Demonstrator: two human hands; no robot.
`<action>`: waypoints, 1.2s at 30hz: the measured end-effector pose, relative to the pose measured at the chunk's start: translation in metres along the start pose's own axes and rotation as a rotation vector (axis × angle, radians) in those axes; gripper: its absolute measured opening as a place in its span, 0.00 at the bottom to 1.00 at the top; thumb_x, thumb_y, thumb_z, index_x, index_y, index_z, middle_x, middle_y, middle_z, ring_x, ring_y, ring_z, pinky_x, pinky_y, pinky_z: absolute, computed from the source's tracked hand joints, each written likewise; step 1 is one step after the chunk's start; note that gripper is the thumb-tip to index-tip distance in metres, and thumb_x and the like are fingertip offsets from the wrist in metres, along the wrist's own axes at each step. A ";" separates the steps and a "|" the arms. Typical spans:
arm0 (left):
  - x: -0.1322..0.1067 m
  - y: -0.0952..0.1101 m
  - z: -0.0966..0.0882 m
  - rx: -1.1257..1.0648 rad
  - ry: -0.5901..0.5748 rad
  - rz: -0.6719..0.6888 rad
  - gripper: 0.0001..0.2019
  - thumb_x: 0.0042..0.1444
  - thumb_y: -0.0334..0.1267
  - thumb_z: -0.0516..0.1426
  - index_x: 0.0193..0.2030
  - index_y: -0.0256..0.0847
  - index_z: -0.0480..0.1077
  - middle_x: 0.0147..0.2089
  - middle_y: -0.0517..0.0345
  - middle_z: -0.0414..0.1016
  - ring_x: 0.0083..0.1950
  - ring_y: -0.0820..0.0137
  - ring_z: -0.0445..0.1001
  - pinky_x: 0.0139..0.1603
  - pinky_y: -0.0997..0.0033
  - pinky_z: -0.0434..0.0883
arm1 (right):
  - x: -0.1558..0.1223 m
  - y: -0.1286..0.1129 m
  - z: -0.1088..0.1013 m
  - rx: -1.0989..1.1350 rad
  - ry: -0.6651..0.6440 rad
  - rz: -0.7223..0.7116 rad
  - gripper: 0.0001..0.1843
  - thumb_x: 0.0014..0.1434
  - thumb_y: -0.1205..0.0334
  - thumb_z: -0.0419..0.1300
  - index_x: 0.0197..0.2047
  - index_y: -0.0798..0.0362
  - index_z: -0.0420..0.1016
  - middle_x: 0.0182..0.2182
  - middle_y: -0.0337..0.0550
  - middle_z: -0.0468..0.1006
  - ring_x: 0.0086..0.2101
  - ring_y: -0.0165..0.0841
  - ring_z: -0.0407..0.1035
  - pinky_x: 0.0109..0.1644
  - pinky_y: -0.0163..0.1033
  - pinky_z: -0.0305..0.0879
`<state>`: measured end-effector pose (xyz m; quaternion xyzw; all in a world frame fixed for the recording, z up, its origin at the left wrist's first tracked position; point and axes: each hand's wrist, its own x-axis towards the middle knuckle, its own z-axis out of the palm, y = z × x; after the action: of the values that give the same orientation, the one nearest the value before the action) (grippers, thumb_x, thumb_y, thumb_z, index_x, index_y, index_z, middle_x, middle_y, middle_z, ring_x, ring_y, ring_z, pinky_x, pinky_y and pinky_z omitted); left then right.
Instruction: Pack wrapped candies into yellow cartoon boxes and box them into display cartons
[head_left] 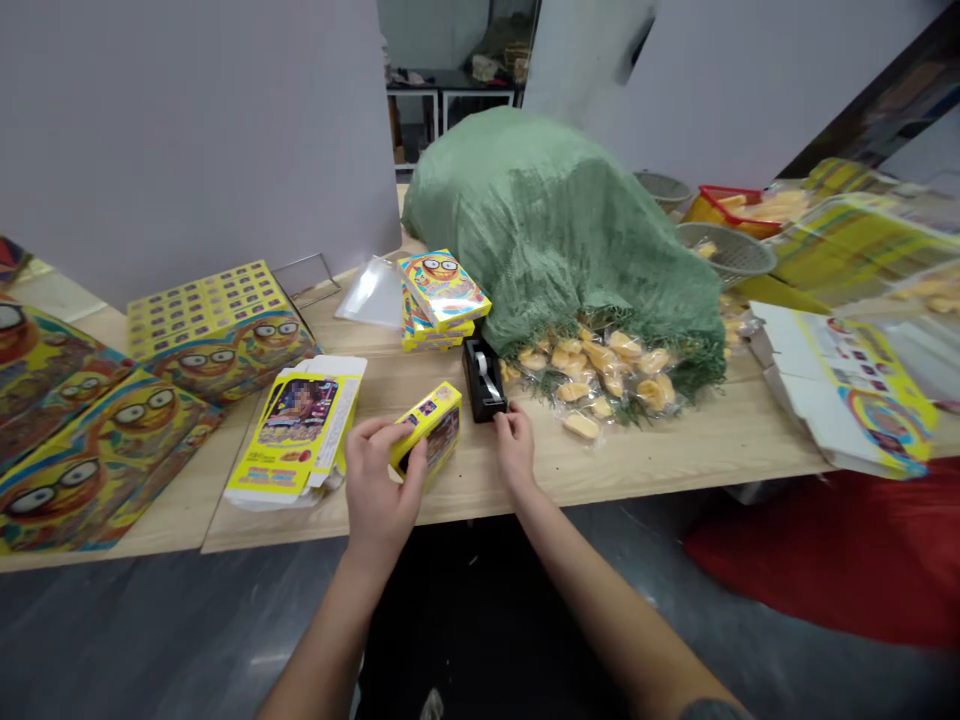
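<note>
As the head view looks down on the table, the left hand (381, 488) wraps its fingers around a small yellow box (429, 428) at its 1 o'clock, while the right hand's (514, 450) bunched fingertips meet a black tape dispenser (481, 382) at 11 o'clock, whether pinching it I cannot tell; an opened yellow carton (296, 437) lies at the left hand's 10 o'clock

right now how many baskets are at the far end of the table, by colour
grey mesh baskets: 2, the farther one and the nearer one
red-rimmed basket: 1
total: 3
</note>
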<state>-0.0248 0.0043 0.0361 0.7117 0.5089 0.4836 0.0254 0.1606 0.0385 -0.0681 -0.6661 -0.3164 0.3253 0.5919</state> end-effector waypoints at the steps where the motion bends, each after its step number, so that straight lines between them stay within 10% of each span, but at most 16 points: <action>1: 0.002 0.001 -0.001 -0.005 -0.015 0.003 0.09 0.59 0.32 0.57 0.46 0.41 0.66 0.45 0.53 0.65 0.48 0.66 0.68 0.50 0.63 0.68 | -0.005 -0.005 -0.003 -0.003 -0.001 -0.023 0.16 0.53 0.48 0.59 0.26 0.53 0.68 0.45 0.50 0.72 0.54 0.43 0.60 0.60 0.49 0.54; 8: 0.004 0.009 0.002 -0.010 -0.055 0.027 0.08 0.61 0.31 0.55 0.47 0.43 0.64 0.45 0.54 0.65 0.48 0.68 0.69 0.50 0.64 0.69 | -0.047 -0.091 -0.024 0.074 -0.313 -0.273 0.13 0.59 0.56 0.58 0.46 0.50 0.76 0.31 0.40 0.75 0.31 0.31 0.69 0.38 0.39 0.67; 12: 0.004 0.013 0.005 -0.017 -0.051 0.048 0.09 0.60 0.31 0.55 0.46 0.42 0.61 0.44 0.54 0.66 0.47 0.67 0.69 0.48 0.65 0.70 | -0.056 -0.117 -0.015 0.179 -0.521 -0.225 0.27 0.59 0.60 0.58 0.62 0.49 0.64 0.28 0.36 0.75 0.28 0.29 0.68 0.33 0.36 0.67; 27: -0.003 0.009 0.001 0.137 -0.254 0.016 0.18 0.63 0.33 0.49 0.57 0.50 0.69 0.48 0.52 0.62 0.46 0.67 0.69 0.48 0.65 0.72 | -0.054 -0.108 0.005 0.095 -0.536 -0.100 0.34 0.57 0.56 0.59 0.64 0.53 0.54 0.25 0.34 0.72 0.27 0.31 0.67 0.34 0.38 0.66; 31: -0.005 0.004 -0.003 -0.046 -0.084 -0.087 0.15 0.64 0.35 0.50 0.56 0.42 0.67 0.48 0.50 0.65 0.51 0.66 0.68 0.54 0.64 0.69 | -0.036 -0.087 -0.006 -0.246 -0.388 -0.319 0.36 0.50 0.52 0.66 0.60 0.53 0.62 0.33 0.42 0.75 0.36 0.38 0.70 0.42 0.46 0.68; 36: -0.019 -0.016 -0.004 -0.316 0.032 -0.328 0.16 0.65 0.39 0.50 0.58 0.44 0.63 0.57 0.50 0.65 0.61 0.64 0.64 0.62 0.61 0.63 | -0.029 -0.055 -0.039 -0.351 -0.496 -0.624 0.16 0.57 0.59 0.62 0.48 0.51 0.71 0.42 0.47 0.75 0.43 0.39 0.70 0.47 0.45 0.69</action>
<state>-0.0387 -0.0041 0.0174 0.5989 0.5360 0.5579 0.2068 0.1728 -0.0022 -0.0085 -0.5307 -0.6858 0.2221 0.4458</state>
